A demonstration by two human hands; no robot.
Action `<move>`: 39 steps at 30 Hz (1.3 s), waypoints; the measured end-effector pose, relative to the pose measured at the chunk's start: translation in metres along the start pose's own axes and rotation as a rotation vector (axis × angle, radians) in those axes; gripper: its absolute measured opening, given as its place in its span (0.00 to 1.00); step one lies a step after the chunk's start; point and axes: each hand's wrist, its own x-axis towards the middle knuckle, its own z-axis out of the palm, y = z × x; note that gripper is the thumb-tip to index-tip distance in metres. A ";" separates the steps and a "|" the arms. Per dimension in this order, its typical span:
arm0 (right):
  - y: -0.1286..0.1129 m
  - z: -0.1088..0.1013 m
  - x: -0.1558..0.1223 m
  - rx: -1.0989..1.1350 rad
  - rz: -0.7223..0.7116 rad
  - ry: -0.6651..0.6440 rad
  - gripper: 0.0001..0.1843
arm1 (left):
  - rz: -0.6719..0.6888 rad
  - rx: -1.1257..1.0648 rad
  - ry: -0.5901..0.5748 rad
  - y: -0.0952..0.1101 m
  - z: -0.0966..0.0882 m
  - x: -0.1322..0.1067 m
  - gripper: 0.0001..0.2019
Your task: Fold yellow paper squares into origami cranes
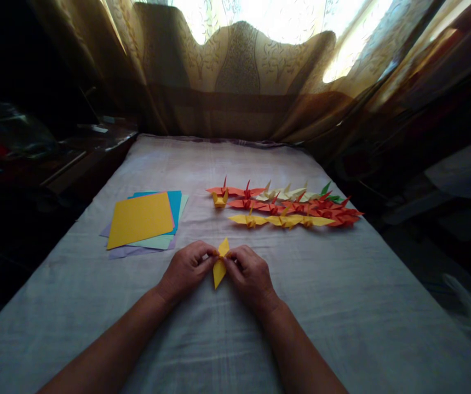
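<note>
A small folded yellow paper piece, narrow and pointed at both ends, lies between my hands on the pale cloth. My left hand pinches its left side with curled fingers. My right hand pinches its right side the same way. Both forearms rest on the cloth. Beyond my hands lie rows of finished paper cranes in orange, red, yellow, cream and green.
A stack of coloured paper squares, yellow on top with blue, green and lilac beneath, lies at the left. Patterned curtains hang behind the table. Dark furniture with clutter stands at the left.
</note>
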 end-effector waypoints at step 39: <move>-0.003 0.002 0.000 0.101 0.011 0.028 0.08 | 0.017 0.027 0.091 -0.008 0.008 0.001 0.09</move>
